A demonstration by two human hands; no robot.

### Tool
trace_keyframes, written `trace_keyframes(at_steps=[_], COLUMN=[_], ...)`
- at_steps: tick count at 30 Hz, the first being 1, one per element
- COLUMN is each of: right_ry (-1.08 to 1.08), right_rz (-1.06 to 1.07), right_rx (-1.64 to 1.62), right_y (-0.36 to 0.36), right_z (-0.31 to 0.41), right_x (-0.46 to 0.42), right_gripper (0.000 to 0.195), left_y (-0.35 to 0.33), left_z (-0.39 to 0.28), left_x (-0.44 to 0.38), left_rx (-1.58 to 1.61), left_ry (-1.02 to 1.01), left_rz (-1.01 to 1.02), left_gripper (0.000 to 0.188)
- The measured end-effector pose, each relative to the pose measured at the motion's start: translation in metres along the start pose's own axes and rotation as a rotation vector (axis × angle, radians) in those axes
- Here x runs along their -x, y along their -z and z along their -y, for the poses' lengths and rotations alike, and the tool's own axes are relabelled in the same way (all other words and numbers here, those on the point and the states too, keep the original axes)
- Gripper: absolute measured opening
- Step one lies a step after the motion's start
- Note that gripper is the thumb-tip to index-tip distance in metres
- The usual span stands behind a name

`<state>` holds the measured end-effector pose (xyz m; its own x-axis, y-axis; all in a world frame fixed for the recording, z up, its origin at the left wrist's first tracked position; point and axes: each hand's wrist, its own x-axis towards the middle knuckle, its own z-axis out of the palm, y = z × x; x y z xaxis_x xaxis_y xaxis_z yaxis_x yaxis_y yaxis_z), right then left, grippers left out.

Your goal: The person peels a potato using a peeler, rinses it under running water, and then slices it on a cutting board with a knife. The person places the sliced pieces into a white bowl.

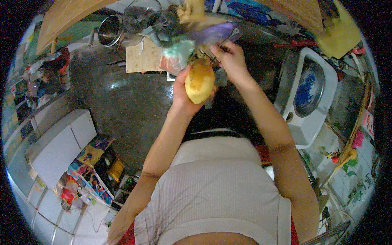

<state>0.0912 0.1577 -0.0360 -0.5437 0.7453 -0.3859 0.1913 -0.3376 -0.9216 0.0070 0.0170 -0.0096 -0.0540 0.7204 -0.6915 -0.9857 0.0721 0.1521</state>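
My left hand (184,97) is closed around a large oval yellow fruit or root (199,81), which is smooth and pale at its lower end and darker, brownish yellow higher up. At its top right is my right hand (231,59), fingers closed on a thin metal tool (228,36), perhaps a peeler or knife; blur hides its exact kind. Dark bits sit by the top of the yellow piece. Just beyond my left hand lie a green-and-clear plastic bag (180,50) and a purple bag (216,32), both blurred.
A white sink (293,134) with a metal bowl (318,88) in it stands at the right. Ahead on the left are a light wooden board (141,59) and a metal pot (110,30). A white cabinet (58,150) and boxed goods line the left side.
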Motion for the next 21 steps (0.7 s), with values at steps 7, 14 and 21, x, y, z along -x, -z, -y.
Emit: trace_keyframes(at_steps=[7, 14, 21], right_ry=[0.061, 0.013, -0.056], right_rz=[0.158, 0.204, 0.071], right_rx=[-0.104, 0.154, -0.027], right_y=[-0.013, -0.019, -0.006], right_z=[0.014, 0.014, -0.009], right_x=[0.027, 0.027, -0.012], right_gripper=[0.018, 0.012, 0.013], left_y=[0.000, 0.009, -0.011], left_z=[-0.018, -0.019, 0.002], left_x=[-0.003, -0.003, 0.015], left_rx=[0.054, -0.025, -0.130], left_ry=[-0.018, -0.028, -0.029], left_rz=[-0.093, 0.028, 0.073], left_gripper=[0.055, 0.054, 0.061])
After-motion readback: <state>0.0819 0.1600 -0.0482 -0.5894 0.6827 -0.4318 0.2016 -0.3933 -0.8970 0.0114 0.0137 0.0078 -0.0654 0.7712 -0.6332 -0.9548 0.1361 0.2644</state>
